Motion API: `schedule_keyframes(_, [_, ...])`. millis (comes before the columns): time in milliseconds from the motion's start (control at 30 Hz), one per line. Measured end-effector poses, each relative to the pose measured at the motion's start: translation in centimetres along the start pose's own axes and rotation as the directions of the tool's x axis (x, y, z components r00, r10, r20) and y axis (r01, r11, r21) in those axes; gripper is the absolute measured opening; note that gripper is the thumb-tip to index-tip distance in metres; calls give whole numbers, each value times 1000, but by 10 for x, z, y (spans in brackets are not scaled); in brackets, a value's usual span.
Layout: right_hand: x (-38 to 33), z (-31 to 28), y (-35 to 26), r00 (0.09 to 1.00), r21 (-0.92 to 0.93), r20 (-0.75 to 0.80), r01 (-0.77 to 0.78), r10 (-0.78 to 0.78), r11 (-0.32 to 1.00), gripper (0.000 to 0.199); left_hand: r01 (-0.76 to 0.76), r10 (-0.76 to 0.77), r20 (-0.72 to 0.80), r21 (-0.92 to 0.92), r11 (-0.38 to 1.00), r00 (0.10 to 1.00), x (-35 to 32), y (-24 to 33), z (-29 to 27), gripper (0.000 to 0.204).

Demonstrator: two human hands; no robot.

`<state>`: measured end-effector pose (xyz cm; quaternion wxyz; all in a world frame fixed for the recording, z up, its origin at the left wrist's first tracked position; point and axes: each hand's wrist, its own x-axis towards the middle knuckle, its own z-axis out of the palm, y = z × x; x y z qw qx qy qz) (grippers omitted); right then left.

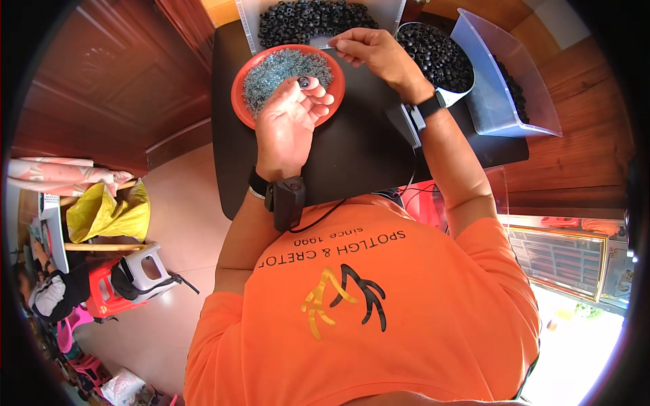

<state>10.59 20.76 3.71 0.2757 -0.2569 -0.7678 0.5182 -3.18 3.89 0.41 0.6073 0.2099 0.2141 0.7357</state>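
Note:
My left hand (290, 122) is palm up over the near part of a red plate (238, 101). Its thumb and fingertips pinch a small round black ring-like part (303, 82). Small shiny, silvery-blue pieces (281, 68) heap up on the plate; their exact kind is too small to make out. My right hand (376, 54) hovers by the plate's far right rim, thumb and forefinger pinched at the front of a clear bin (247, 27). Anything between those fingertips is too small to tell. Many small black ring-like parts (311, 19) fill that bin.
A white round tub (453, 98) of similar black parts stands right of my right hand. Beside it a translucent bin (487, 88) holds more. All rest on a dark table (352, 155). Stools (145, 271) and a yellow bag (108, 213) are off to the left.

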Motion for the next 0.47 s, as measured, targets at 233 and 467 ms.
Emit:
schedule_keyframes(233, [-24,16,-16,992,312,107,26,-62,950,20,30,-31,15,38,999,999,3,-6,0,23])
schedule_keyframes(467, [-31,22,-12,982,434,139,60,-132,899,22,6,-10,43,82,997,999,4,-7,-6,23])
